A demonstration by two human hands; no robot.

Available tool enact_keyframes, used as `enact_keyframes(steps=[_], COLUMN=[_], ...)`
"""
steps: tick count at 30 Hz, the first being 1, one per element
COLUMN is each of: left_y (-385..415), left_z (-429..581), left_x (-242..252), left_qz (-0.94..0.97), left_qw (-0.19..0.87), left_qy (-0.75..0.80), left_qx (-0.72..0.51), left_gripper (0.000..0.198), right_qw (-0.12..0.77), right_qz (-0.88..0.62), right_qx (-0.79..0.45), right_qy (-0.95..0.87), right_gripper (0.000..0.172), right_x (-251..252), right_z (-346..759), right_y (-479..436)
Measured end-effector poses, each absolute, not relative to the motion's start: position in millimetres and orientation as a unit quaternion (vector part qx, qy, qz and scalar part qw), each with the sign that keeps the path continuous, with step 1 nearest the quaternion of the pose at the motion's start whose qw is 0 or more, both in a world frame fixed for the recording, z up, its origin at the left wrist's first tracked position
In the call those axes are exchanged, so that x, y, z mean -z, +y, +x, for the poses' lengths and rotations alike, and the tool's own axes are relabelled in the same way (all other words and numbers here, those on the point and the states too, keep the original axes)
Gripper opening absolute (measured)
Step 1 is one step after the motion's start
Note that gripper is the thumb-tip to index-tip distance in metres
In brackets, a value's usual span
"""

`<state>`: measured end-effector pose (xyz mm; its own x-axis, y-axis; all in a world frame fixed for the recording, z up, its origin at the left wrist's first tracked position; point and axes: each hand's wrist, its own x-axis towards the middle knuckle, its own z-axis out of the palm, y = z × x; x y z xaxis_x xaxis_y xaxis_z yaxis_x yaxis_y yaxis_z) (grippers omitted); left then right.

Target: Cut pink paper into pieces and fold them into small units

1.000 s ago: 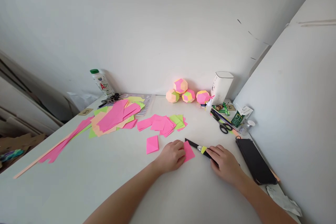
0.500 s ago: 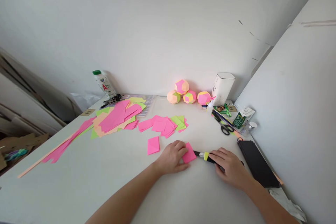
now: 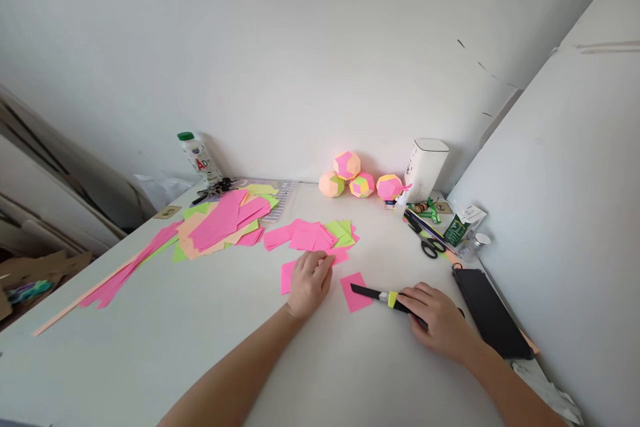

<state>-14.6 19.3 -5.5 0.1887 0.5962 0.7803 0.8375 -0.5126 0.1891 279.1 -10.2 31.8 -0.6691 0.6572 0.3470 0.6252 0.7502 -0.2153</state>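
In the head view my left hand [image 3: 309, 285] has its fingers closed on a pink paper piece [image 3: 341, 255], just in front of the loose pile. Another pink paper piece [image 3: 289, 276] lies flat, partly hidden by that hand. My right hand [image 3: 443, 321] is wrapped round a utility knife [image 3: 393, 299] with a yellow and black handle. Its dark blade points left and lies over a separate pink paper rectangle [image 3: 354, 301] on the table.
Behind the hands lie pink cut pieces [image 3: 305, 235] and green ones [image 3: 342, 232]. Larger paper sheets [image 3: 217, 223] are heaped at left. Several paper balls [image 3: 347, 165] stand by the wall. Scissors [image 3: 429, 243], a black phone [image 3: 493, 313] and a white container [image 3: 427, 163] are on the right.
My left hand has left the pink rectangle by the blade and moved left and away from me, a pink piece now in its fingers. My right hand and the knife have hardly moved.
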Motion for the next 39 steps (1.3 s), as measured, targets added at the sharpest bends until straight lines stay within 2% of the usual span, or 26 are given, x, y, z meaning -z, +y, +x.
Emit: enact_keyframes(steps=[5,9,14,18,23,26,32,35,39], left_y=[32.9,27.9,10.5,5.3,7.1,8.5,7.9,7.1,7.4], left_z=[-27.6,-17.5,1.8,7.2,5.4,5.3,5.5,5.4,3.8], left_x=[12.7,11.6,4.4,2.6,3.7,5.6,5.7,4.5,3.8], left_qz=[-0.717,-0.781,-0.899,-0.918,-0.899,-0.888,-0.903,-0.901,-0.887], left_qw=[0.172,0.126,0.03,-0.016,0.022,0.042,0.008,0.004,0.0], left_qy=[-0.573,-0.48,-0.299,-0.311,-0.387,-0.408,-0.359,-0.375,-0.385], left_qx=[0.357,0.379,0.317,0.244,0.202,0.209,0.236,0.218,0.255], left_gripper=[0.034,0.041,0.029,0.023,0.019,0.018,0.02,0.021,0.02], right_qw=[0.201,0.198,0.22,0.238,0.24,0.239,0.243,0.243,0.242], right_qz=[-0.354,-0.358,-0.391,-0.411,-0.409,-0.408,-0.408,-0.404,-0.391], right_qx=[-0.034,-0.032,0.017,0.044,0.037,0.031,0.024,0.02,0.007], right_qy=[-0.913,-0.912,-0.893,-0.879,-0.879,-0.88,-0.879,-0.882,-0.888], right_gripper=[0.041,0.041,0.038,0.038,0.038,0.037,0.038,0.038,0.039], right_x=[-34.5,-31.7,-22.8,-20.2,-20.1,-19.9,-21.9,-23.2,-24.5], right_z=[278.3,279.5,285.8,289.3,287.8,287.5,288.1,287.6,287.6], right_y=[-11.1,-11.5,-5.7,-2.2,-2.9,-3.0,-2.9,-3.5,-4.5])
